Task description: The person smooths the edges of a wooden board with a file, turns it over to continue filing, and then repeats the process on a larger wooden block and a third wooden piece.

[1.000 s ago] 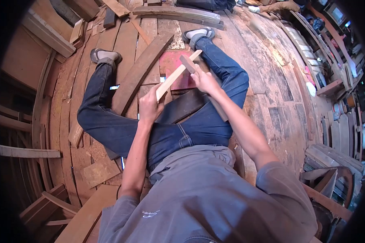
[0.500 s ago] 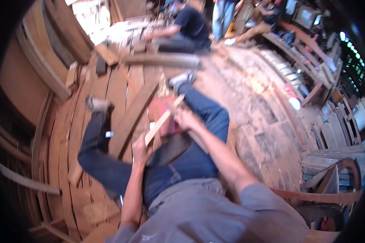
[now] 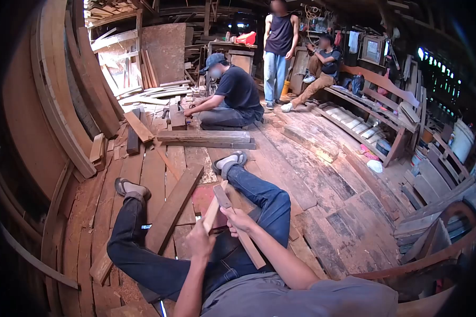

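My left hand [image 3: 201,240] is closed around the lower end of a pale wooden strip [image 3: 212,212], which slants up and away between my bent legs. In my right hand [image 3: 237,220] is a flat brown wooden bar [image 3: 253,250], gripped near its upper part. The bar's far end overlaps the upper part of the pale strip, and its near end points back toward my right hip. Under the strip a reddish patch [image 3: 201,195] shows on the floor. A long dark plank [image 3: 175,206] lies beside my left leg.
Stacked thick beams [image 3: 206,138] lie beyond my feet. A person in a cap [image 3: 240,98] sits behind them, working low; two more people [image 3: 278,45] are farther back. Tall curved boards [image 3: 53,100] lean at left. A long bench [image 3: 372,108] and stacked wood line the right side.
The view has tilted up, so more of the room shows. The brown bar has shifted along the pale strip toward its far end, and both hands keep their grip.
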`<state>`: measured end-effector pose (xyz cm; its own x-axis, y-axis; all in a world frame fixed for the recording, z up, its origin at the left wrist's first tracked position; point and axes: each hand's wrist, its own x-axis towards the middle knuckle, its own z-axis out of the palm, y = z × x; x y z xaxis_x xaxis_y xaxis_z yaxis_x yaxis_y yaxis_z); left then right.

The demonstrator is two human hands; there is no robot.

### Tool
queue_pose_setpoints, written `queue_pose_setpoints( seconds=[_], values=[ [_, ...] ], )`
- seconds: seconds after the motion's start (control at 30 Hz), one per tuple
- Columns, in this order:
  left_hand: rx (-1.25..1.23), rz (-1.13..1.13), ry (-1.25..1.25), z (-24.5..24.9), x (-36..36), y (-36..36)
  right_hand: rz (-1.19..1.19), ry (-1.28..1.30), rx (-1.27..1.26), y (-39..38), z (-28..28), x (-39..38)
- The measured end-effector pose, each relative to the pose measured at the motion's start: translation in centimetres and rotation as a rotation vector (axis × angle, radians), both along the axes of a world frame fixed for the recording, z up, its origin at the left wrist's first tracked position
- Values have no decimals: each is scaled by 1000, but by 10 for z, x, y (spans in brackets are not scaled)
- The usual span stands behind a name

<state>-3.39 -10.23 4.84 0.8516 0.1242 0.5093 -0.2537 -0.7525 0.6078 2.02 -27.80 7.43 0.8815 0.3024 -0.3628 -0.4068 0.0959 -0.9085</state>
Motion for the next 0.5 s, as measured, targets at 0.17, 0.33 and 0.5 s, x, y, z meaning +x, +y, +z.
queue_pose_setpoints(
  seconds=[0.17,0.33,0.5],
  values=[
    [129,-100,-21,-3,-5,-26,-104,-76,-83,7,3,-9],
    [167,-154,-26,-6,-8,-39,-159,-171,-295,0,-12,-2],
    [182,-163,-25,-7,-11,-40,-193,-212,-288,-5,-56,23]
  ],
)
